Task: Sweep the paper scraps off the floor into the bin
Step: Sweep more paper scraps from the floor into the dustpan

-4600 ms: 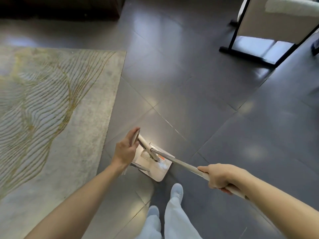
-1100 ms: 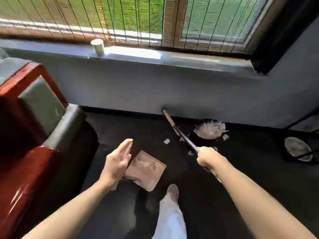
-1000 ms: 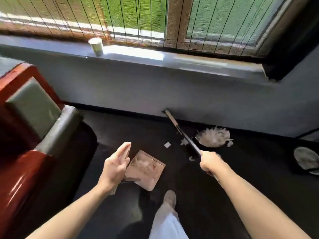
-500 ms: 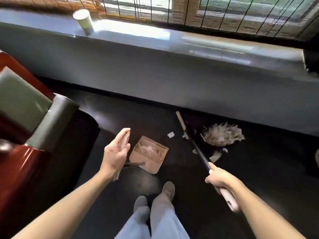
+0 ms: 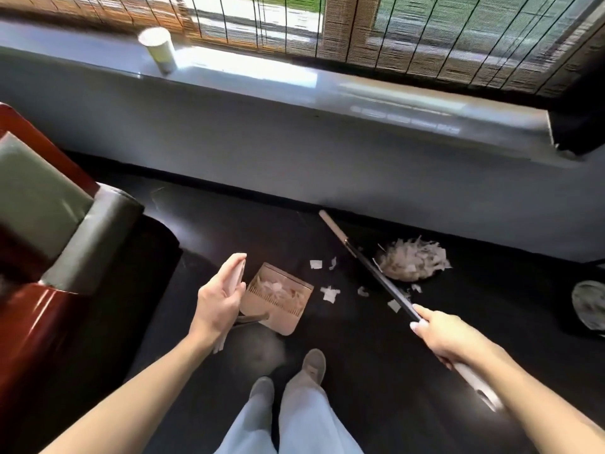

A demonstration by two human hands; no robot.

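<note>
My left hand (image 5: 221, 298) grips the upright pale handle of a beige dustpan (image 5: 278, 298), which sits on the dark floor with paper scraps in it. My right hand (image 5: 440, 334) grips the long broom handle (image 5: 370, 268), which slants away up-left to a beige tip near the wall. Right of the handle lies a round heap of white paper shreds (image 5: 411, 263), seemingly in the mouth of a dark bin. Several loose scraps (image 5: 329, 293) lie on the floor between the dustpan and the heap.
A red and grey armchair (image 5: 49, 224) fills the left side. The grey wall and window sill (image 5: 393, 103) run across the back, with a paper cup (image 5: 157, 49) on the sill. A round grey-lined container (image 5: 589, 309) sits at the right edge. My feet (image 5: 314, 363) stand just behind the dustpan.
I have come from the tiled area to the window wall. In the last second my right hand drew back down-right along the broom, and more loose scraps lie beside the dustpan.
</note>
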